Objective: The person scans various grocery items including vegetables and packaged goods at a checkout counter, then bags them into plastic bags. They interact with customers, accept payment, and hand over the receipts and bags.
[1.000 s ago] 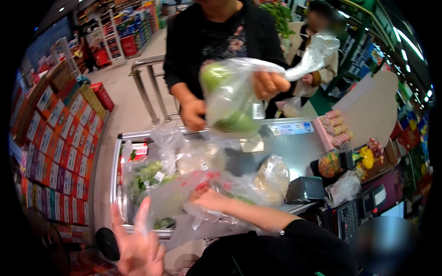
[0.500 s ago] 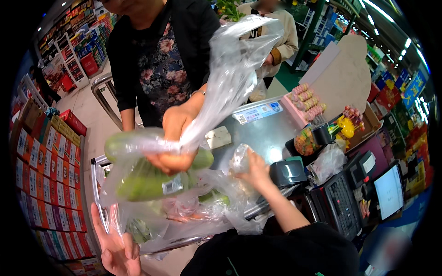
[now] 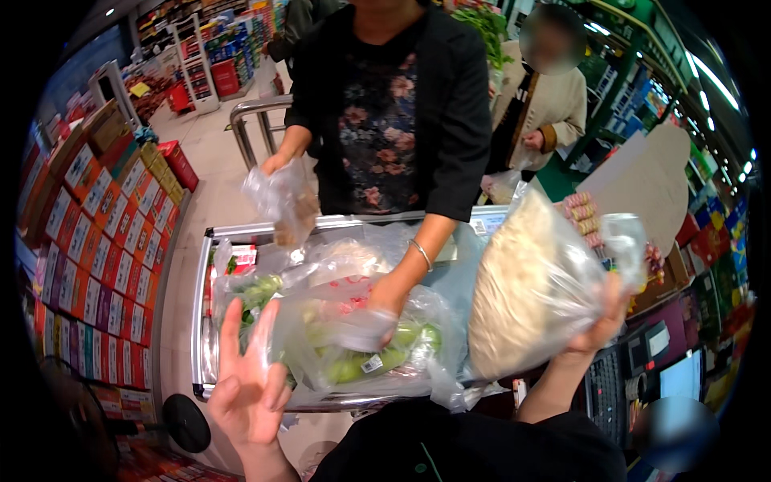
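Observation:
My right hand [image 3: 601, 320] grips a clear plastic bag of pale cream-coloured food [image 3: 514, 293], held up over the right of the counter. The food's kind is not plain. My left hand [image 3: 253, 394] is raised at the counter's near edge, its fingers stretched out. Right beside it lies a clear bag of long green vegetables [image 3: 345, 365] with a white label. Across the counter, a person in a dark jacket has one hand [image 3: 389, 297] on that bag. Their other hand [image 3: 281, 157] holds a small clear bag with brownish contents [image 3: 293, 213].
More bagged produce [image 3: 349, 257] crowds the metal-edged counter [image 3: 201, 321]. To the right stand a laptop [image 3: 602, 394] and a lit screen [image 3: 681, 386]. Stacked boxes [image 3: 104, 265] line the left. A second person in a beige jacket [image 3: 554, 112] stands behind, near a metal rail [image 3: 241, 128].
The other person's hand has lowered the bag of green vegetables onto the counter. My right hand has moved right and up with the pale bag. My left hand has shifted right, still open.

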Demonstrator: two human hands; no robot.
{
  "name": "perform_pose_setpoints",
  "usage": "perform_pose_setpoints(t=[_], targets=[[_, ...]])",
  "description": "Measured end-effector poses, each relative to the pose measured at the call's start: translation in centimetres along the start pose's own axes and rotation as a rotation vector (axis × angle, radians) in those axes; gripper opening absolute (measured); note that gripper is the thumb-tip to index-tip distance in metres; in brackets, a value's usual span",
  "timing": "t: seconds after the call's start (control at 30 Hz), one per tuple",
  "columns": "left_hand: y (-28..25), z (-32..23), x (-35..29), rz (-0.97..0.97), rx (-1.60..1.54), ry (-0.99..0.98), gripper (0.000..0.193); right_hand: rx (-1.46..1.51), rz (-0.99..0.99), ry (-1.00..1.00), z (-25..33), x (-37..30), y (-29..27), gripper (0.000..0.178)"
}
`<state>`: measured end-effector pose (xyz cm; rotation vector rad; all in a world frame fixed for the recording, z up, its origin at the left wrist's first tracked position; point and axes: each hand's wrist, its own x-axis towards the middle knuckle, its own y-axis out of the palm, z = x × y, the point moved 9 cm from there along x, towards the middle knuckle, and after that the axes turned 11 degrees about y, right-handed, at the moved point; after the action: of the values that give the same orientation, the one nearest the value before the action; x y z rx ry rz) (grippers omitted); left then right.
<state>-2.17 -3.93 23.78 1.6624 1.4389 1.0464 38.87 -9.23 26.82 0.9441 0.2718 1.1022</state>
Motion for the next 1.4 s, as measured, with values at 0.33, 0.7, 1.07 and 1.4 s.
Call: perform_pose_setpoints(t=[0.33,0.7,1.07,1.4], targets=[[-0.1,-0.6,-0.8,0.106,-0.167,-0.052,0.089,-0.789,0.466,0.858,-24.6,-1.7,10.9,0.03],[-3.0,-2.3,-0.1,0.004,-0.286,0.092,0.09,-1.275,1.125,0.135,-29.4,-11.8,12.2,0.063],[9.1,8.3,-3.7,0.65,-0.1,-0.391,0.107,-0.884,0.768,0.982,-19.5,-15.5,6.2,0.049],[-12.6,3.3,4.3,0.306,1.236,-0.263,0.038,-0.771,0.961,0.784,-14.1,-12.3,13.7,0.015]])
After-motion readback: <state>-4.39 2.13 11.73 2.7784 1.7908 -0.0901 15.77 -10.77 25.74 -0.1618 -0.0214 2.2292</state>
